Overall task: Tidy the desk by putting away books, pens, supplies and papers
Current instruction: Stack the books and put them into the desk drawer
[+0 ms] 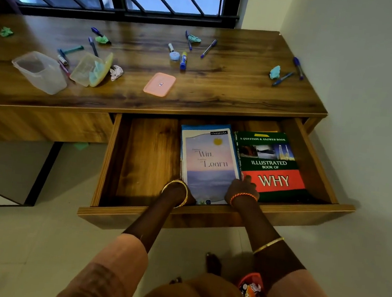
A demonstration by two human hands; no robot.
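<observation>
The desk drawer (144,157) is pulled out. Inside lie a pale notebook (209,161) with "Win, Learn" on its cover, stacked on other books, and to its right a green and red "Illustrated Book of Why" (272,165). My left hand (179,192) grips the notebook's near left corner. My right hand (243,187) holds its near right edge, fingers between the two books. On the desk top (222,87) lie several blue pens (208,48), a glue stick (183,60) and crumpled green paper balls (274,72).
Two clear plastic boxes (40,71) (90,68), one tipped with a yellow lid, stand at the left of the desk, with a pink lid (159,84) in the middle. A barred window runs behind. A wall is close on the right. The drawer's left half is bare wood.
</observation>
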